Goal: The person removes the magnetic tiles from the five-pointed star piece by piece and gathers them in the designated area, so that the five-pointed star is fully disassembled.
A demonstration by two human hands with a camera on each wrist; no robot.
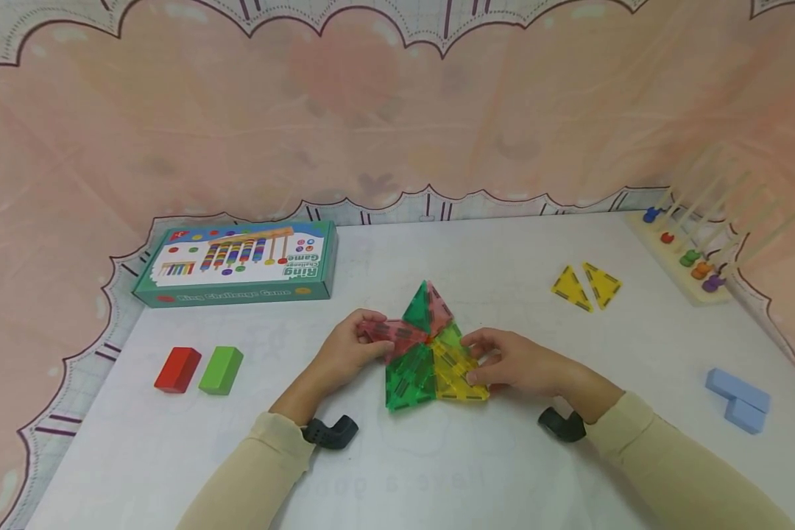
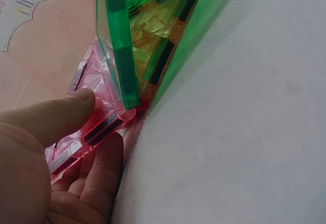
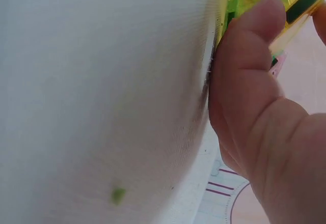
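Note:
Translucent magnetic tiles in green, pink and yellow form a pointed, star-like shape in the middle of the table. My left hand (image 1: 347, 346) pinches the pink magnetic tile (image 2: 104, 99) at the shape's left side, thumb over its face and fingers beneath. A green magnetic tile (image 2: 118, 40) stands up right beside it in the left wrist view. On the other side, my right hand (image 1: 520, 361) holds the yellow magnetic tile (image 1: 457, 372) at its outer edge between thumb and fingers. Another green tile (image 1: 409, 379) lies between the hands, and a green and pink peak (image 1: 419, 305) points away from me.
Two yellow triangle tiles (image 1: 572, 289) lie at the back right, near a wooden peg board (image 1: 679, 258) with small coloured figures. Light blue blocks (image 1: 738, 397) lie far right. At left are a red block (image 1: 177, 369), a green block (image 1: 221, 370) and a game box (image 1: 238, 265).

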